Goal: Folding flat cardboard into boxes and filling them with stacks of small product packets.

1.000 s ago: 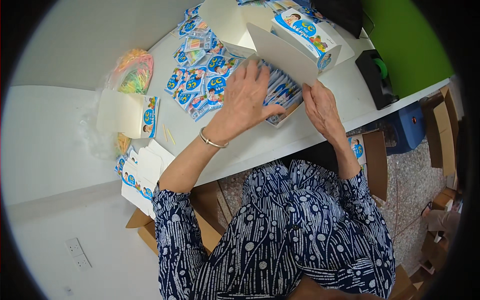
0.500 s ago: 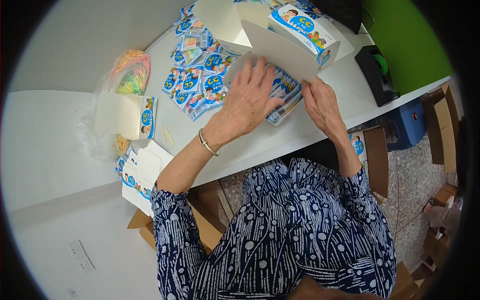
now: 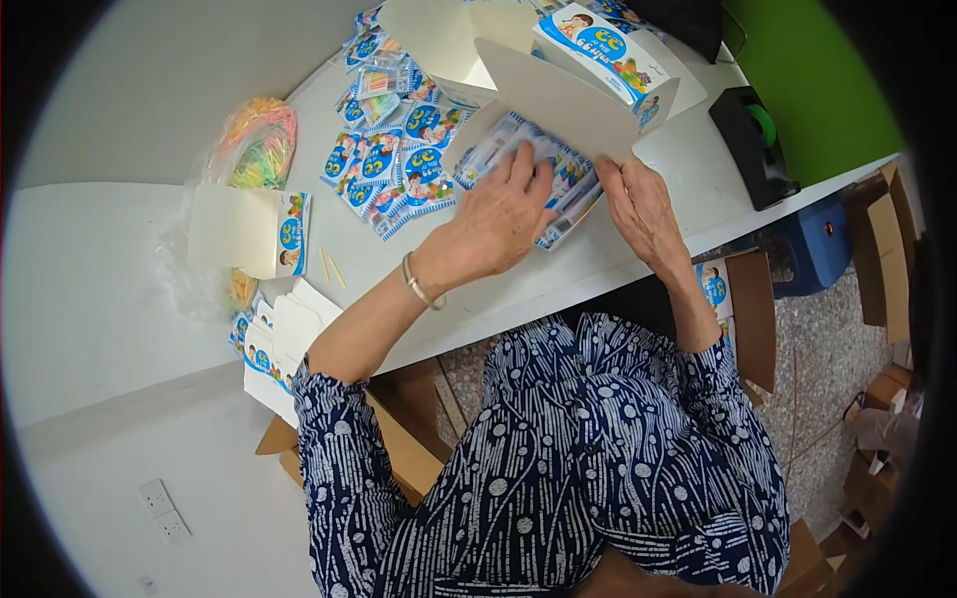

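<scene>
An open white cardboard box (image 3: 555, 84), its lid raised on the far side, sits in front of me on the table. Small clear sachets with blue print (image 3: 573, 177) stand packed in rows inside it. My left hand (image 3: 495, 214) rests over these sachets, fingers somewhat bent and apart, the tips touching their tops; I see nothing gripped in it. At the box's right end, my right hand (image 3: 643, 204) holds the corner by the lid, its thumb near the edge. Left of the box lies a loose pile of similar sachets (image 3: 382, 157).
Behind stand an open box (image 3: 429, 35) and a printed carton (image 3: 603, 60). A black tape dispenser (image 3: 748, 149) is at right. At left are a bag of coloured sticks (image 3: 261, 145), a small open box (image 3: 239, 231) and flattened cartons (image 3: 299, 324). Brown cartons (image 3: 753, 319) stand below the table edge.
My left hand has come down from near the box's left flap onto the sachets, its fingers bending and uncovering more of the rows. My right hand keeps its hold at the corner.
</scene>
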